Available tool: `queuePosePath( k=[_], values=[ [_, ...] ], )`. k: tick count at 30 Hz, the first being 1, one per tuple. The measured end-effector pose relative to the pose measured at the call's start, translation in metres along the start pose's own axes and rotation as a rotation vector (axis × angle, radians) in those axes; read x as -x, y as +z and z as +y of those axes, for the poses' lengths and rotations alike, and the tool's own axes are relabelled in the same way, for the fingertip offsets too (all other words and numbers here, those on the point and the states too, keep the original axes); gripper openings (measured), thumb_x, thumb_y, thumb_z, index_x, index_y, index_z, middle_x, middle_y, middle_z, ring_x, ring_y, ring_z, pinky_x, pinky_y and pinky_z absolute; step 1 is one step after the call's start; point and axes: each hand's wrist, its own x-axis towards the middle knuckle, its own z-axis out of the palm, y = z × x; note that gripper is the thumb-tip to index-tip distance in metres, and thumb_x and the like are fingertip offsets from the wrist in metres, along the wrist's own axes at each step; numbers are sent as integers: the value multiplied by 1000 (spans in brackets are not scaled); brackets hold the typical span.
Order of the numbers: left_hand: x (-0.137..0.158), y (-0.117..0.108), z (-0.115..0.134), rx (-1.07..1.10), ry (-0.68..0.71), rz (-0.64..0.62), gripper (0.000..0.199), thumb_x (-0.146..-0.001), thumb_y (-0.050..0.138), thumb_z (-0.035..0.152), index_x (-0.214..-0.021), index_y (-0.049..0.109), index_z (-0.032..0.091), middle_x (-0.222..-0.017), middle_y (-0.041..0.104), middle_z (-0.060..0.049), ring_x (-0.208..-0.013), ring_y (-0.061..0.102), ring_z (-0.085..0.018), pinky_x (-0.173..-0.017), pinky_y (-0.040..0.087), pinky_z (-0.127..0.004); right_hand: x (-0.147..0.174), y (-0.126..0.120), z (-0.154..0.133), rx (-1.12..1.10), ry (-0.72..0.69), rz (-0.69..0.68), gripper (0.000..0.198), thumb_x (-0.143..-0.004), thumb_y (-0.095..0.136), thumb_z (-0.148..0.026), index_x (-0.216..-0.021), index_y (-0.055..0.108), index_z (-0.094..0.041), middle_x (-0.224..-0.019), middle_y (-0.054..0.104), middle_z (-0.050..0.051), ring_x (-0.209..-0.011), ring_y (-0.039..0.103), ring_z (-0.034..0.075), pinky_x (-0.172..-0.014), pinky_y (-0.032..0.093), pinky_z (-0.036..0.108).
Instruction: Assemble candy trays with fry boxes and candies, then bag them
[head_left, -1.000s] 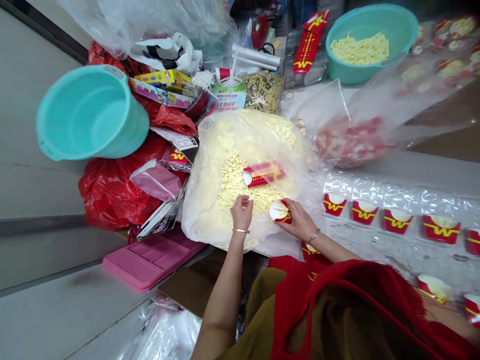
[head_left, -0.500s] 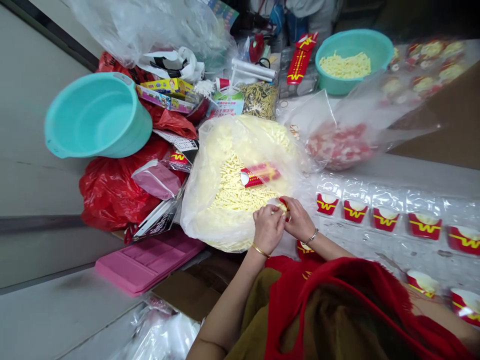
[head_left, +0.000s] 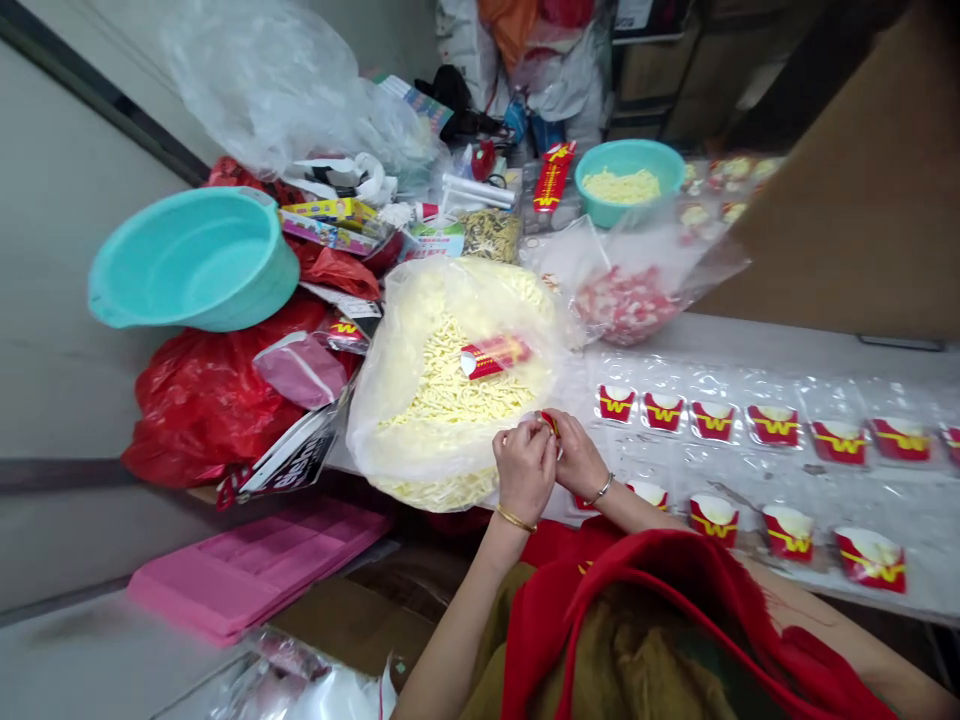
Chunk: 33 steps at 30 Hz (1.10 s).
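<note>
My right hand (head_left: 579,458) is closed round a small red-and-yellow fry carton (head_left: 552,423), mostly hidden by the fingers. Against it, my left hand (head_left: 525,466) has its fingertips bunched together at the carton; what they pinch is hidden. Both hands are over the near right edge of a big clear plastic bag (head_left: 367,410) full of pale yellow toy fries (head_left: 442,375). On the fries lies a stack of flattened red fry cartons (head_left: 495,356). To the right, rows of clear packets with red fry cartons (head_left: 772,425) lie on the white table (head_left: 765,475).
A turquoise basin (head_left: 195,255) rests on red plastic bags (head_left: 210,400) at the left. Behind stand a smaller turquoise bowl (head_left: 671,165) with fries and a bag of red-and-white pieces (head_left: 626,303). A pink tray (head_left: 247,570) is low at left, a cardboard box (head_left: 847,220) at right.
The camera view has shifted, showing more packets at the right and more of the back. Both hands stay together at the carton, with only slight finger movement.
</note>
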Motion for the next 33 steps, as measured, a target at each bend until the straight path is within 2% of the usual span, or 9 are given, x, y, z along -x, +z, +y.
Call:
queuePosePath(
  k=[4, 8, 11, 15, 18, 22, 27, 30, 33],
  values=[
    [4, 5, 7, -21, 130, -79, 32, -87, 47, 24, -118, 55, 25, -121, 58, -8, -112, 51, -24, -95, 34, -42, 16, -9, 5, 53, 67, 83, 50, -80, 51, -18, -128, 38, -19, -116, 54, 15, -108, 51, 27, -94, 44, 49],
    [0, 18, 11, -56, 223, -70, 33, -86, 46, 26, -118, 55, 28, -124, 58, -9, -111, 53, -26, -93, 36, -44, 24, -20, 13, 96, 91, 116, 60, -74, 59, -23, -129, 35, -20, -117, 55, 12, -108, 52, 24, -94, 46, 43],
    [-1, 32, 25, -165, 278, -48, 32, -87, 43, 27, -117, 55, 27, -120, 60, -10, -108, 55, -27, -97, 33, -48, 28, -31, 20, 105, 101, 135, 55, -78, 56, -24, -128, 35, -21, -116, 56, 10, -107, 53, 22, -94, 45, 41],
    [-6, 53, 67, -278, 330, -77, 30, -87, 39, 23, -109, 59, 24, -109, 64, -10, -98, 59, -26, -98, 34, -48, 39, -63, 36, 95, 127, 189, 44, -84, 51, -23, -126, 39, -20, -115, 57, 10, -107, 53, 22, -93, 46, 41],
    [-19, 82, 118, -301, 378, -202, 27, -85, 41, 20, -100, 63, 21, -102, 63, -10, -89, 60, -25, -87, 43, -40, 59, -109, 59, 96, 166, 262, 41, -84, 51, -19, -124, 43, -20, -114, 58, 10, -105, 54, 23, -92, 46, 42],
    [-33, 148, 214, -262, 480, -432, 28, -85, 40, 19, -98, 65, 21, -98, 62, -8, -81, 60, -20, -72, 45, -32, 116, -197, 102, 139, 292, 422, 41, -83, 49, -14, -123, 47, -20, -112, 59, 11, -104, 54, 24, -90, 47, 44],
    [-17, 262, 340, -161, 696, -715, 27, -88, 42, 24, -97, 67, 22, -105, 61, -6, -86, 60, -17, -73, 45, -27, 226, -310, 157, 224, 531, 634, 41, -83, 44, -13, -124, 48, -17, -112, 58, 13, -104, 54, 24, -92, 45, 46],
    [1, 332, 397, -23, 815, -807, 27, -89, 42, 26, -97, 67, 23, -103, 61, -5, -88, 59, -17, -77, 44, -26, 297, -363, 184, 260, 636, 694, 52, -80, 50, -16, -131, 42, -16, -119, 54, 14, -111, 50, 26, -96, 42, 47],
    [14, 393, 434, 56, 827, -846, 26, -89, 42, 27, -95, 67, 23, -104, 61, -4, -89, 57, -16, -79, 43, -26, 358, -397, 209, 304, 750, 750, 70, -76, 59, -28, -139, 30, -15, -128, 46, 18, -116, 46, 30, -97, 41, 51]
  ],
)
